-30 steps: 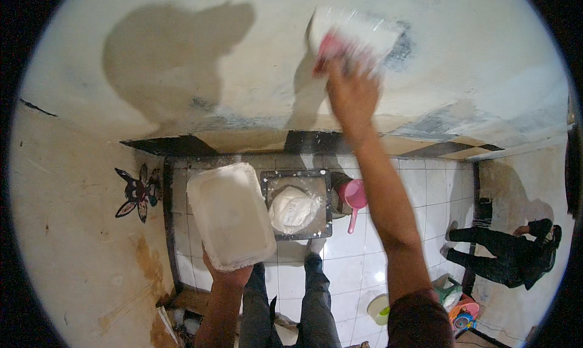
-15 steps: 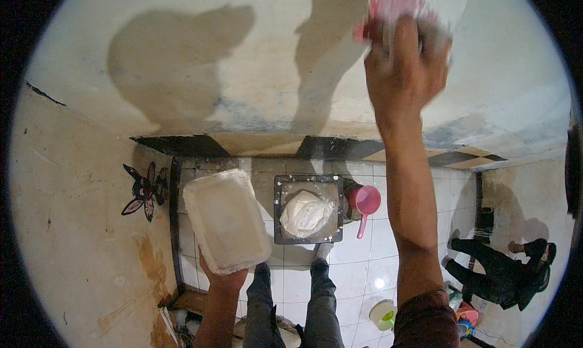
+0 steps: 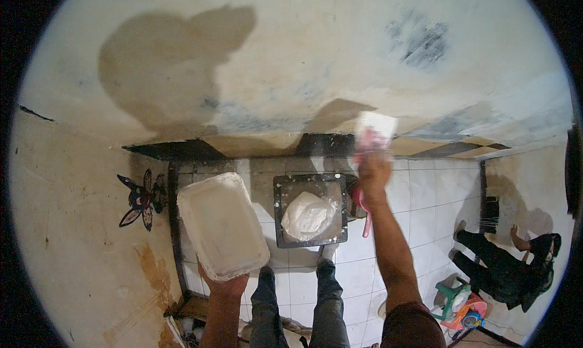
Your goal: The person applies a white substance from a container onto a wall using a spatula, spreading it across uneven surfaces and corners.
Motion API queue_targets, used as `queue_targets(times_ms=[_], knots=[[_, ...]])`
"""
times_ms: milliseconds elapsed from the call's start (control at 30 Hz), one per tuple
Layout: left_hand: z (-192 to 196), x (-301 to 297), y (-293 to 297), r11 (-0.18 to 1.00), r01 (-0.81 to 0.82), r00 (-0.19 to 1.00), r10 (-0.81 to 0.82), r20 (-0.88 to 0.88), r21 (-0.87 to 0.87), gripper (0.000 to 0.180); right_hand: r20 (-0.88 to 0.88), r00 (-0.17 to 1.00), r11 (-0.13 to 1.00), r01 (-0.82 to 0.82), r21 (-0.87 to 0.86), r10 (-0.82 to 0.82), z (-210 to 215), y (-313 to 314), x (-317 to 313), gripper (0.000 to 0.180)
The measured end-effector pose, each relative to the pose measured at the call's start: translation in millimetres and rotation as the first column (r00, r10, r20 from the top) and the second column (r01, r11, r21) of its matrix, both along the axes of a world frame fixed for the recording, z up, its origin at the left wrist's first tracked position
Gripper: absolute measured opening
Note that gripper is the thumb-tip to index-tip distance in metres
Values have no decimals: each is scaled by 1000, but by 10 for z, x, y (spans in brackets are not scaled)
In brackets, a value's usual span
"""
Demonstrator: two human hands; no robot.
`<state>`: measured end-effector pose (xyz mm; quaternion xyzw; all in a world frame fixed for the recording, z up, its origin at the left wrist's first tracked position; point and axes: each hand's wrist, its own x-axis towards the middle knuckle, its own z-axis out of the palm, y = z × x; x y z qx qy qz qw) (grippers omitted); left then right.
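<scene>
Left hand (image 3: 226, 282) grips tray (image 3: 225, 226) at its near end; right hand (image 3: 375, 173) clamped on blurred scraper (image 3: 378, 126). Advisable: tray level, scraper angle steady.

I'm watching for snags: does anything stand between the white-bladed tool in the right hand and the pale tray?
Nothing visible blocks the space between the blurred white-bladed tool in the right hand and the pale tray; the white bag and pink dipper appear to sit lower.
</scene>
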<state>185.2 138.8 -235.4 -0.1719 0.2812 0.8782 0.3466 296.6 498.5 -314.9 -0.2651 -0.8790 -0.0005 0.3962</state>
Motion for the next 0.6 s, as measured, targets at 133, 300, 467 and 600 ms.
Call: queue_targets(times_ms=[133, 300, 467, 600], knots=[[20, -45, 64, 1000, 9, 1000, -9, 17, -4, 54, -262, 823, 847, 530, 36, -504, 581, 858, 488, 21], [63, -67, 103, 999, 48, 998, -49, 34, 18, 55, -330, 700, 773, 588, -237, -633, 457, 1599, 470, 23], [172, -54, 148, 996, 88, 992, -85, -92, 24, 55, -439, 877, 895, -22, -446, -197, 114, 4, -1363, 19], [-123, -63, -267, 950, 175, 920, -252, -301, -258, 58, -372, 908, 841, -41, -540, -195, 246, -979, -2099, 18]])
